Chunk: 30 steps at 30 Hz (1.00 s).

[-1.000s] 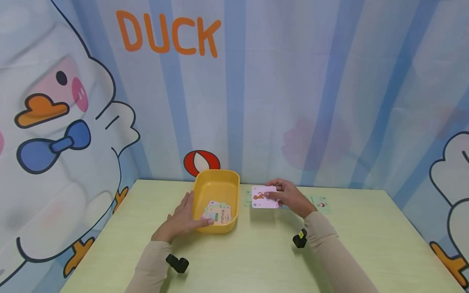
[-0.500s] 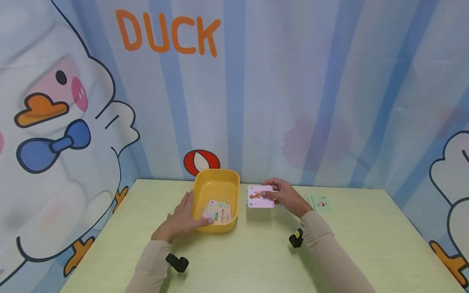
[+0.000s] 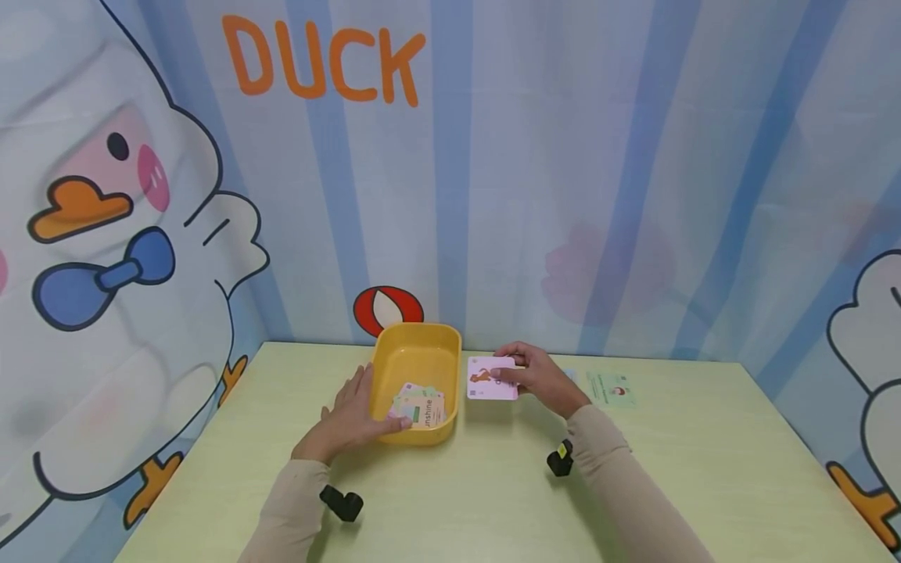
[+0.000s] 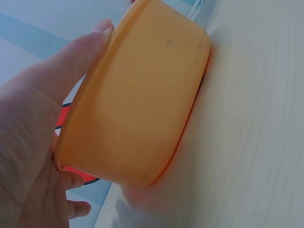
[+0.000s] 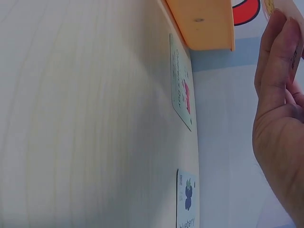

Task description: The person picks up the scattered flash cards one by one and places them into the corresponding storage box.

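Observation:
My left hand (image 3: 348, 422) holds the near-left part of a yellow plastic bin (image 3: 415, 352). Its thumb lies across the rim and its other fingers are along the left side; the left wrist view shows the bin's outer wall (image 4: 137, 95). Several picture cards (image 3: 422, 407) lie overlapping in the bin's near end, the top one partly reading "unshine". My right hand (image 3: 542, 379) pinches a pink-purple card (image 3: 486, 387) with a brown animal picture, above the table just right of the bin. In the right wrist view that hand (image 5: 280, 114) shows at the right edge, the card partly cut off.
On the pale table (image 3: 479, 500), a green card (image 3: 612, 389) lies right of the right hand. A bluish card (image 3: 569, 376) is partly hidden by the hand. The right wrist view shows a green card (image 5: 182, 88) and a blueberry card (image 5: 186, 199). A cartoon duck curtain (image 3: 521, 172) hangs behind.
My right hand has moved left with the pink-purple card, closer to the bin. The bluish card behind it has come partly into view. My left hand and the bin have stayed in place.

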Tool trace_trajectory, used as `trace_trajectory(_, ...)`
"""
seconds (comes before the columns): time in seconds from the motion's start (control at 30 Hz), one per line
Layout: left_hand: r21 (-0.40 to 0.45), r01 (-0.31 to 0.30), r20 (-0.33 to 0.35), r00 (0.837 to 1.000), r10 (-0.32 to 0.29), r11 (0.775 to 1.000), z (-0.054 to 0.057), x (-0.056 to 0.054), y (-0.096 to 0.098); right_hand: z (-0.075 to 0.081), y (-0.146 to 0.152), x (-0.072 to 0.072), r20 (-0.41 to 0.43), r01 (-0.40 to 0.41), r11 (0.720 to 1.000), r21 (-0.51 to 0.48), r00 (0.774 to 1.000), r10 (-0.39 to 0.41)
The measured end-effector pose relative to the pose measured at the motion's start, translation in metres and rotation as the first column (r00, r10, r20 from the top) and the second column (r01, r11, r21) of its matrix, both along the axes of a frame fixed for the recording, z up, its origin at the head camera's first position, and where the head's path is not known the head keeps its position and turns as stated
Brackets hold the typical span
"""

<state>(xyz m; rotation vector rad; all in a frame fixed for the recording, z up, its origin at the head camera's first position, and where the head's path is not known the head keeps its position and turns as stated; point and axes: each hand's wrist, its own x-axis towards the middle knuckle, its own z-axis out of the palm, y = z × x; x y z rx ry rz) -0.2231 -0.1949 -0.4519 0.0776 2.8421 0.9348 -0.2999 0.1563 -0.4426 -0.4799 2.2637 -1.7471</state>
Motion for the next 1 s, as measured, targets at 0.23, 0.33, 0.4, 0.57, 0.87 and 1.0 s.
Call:
trace_trajectory(0.23,-0.004,-0.008,0.006,1.000,0.008,1.000,0.001,-0.002,0.000,0.001,-0.009,0.003,0.003,-0.017,1.000,0.002,1.000,0.017)
trace_trajectory(0.33,-0.006,-0.008,0.007,1.000,0.008,1.000,0.000,-0.002,0.000,0.002,-0.014,0.004,0.006,-0.017,1.000,-0.001,1.000,0.017)
trace_trajectory(0.4,-0.006,-0.009,0.007,1.000,0.009,1.000,0.000,-0.002,0.000,0.001,-0.017,0.003,0.007,-0.020,1.000,-0.007,1.000,0.020)
trace_trajectory(0.57,-0.005,-0.010,0.002,1.000,0.010,1.000,0.000,0.000,0.000,-0.004,-0.023,0.002,0.010,-0.039,0.999,-0.036,0.999,0.039)
trace_trajectory(0.87,-0.011,-0.015,0.004,1.000,0.015,1.000,0.000,0.000,0.001,-0.007,-0.032,0.005,0.007,-0.058,0.996,-0.062,0.998,0.059)
trace_trajectory(1.0,-0.017,-0.015,0.005,1.000,0.016,1.000,-0.001,-0.001,0.000,-0.007,-0.037,0.007,0.010,-0.055,0.996,-0.067,0.998,0.055)
